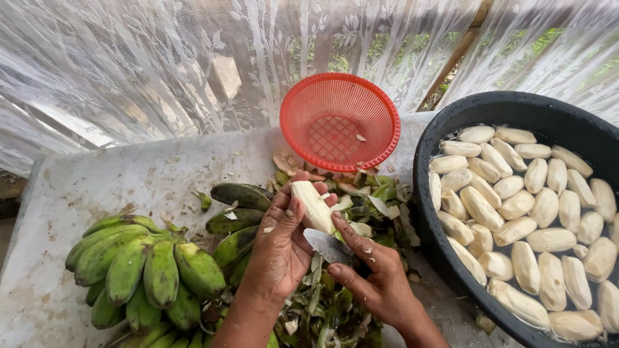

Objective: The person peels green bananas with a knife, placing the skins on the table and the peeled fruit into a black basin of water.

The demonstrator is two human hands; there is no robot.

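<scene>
My left hand (280, 248) grips one pale, smooth peeled banana (312, 205) above heaped green peels (322, 303). My right hand (380, 277) clasps a steel knife (327, 246). Round red mesh basket (340, 121) behind; black tub (445, 129) right.

Pale, stained slab of a table (97, 187), flecked with bits of peel. At left, a bunch of green bananas (145, 267), with a few loose dark green ones (240, 195) just beside. In the middle, a heap of green peelings (335, 303). Behind it, tilted, a red mesh basket (340, 121). At right, a black basin (516, 109) holding water and peeled bananas.
</scene>
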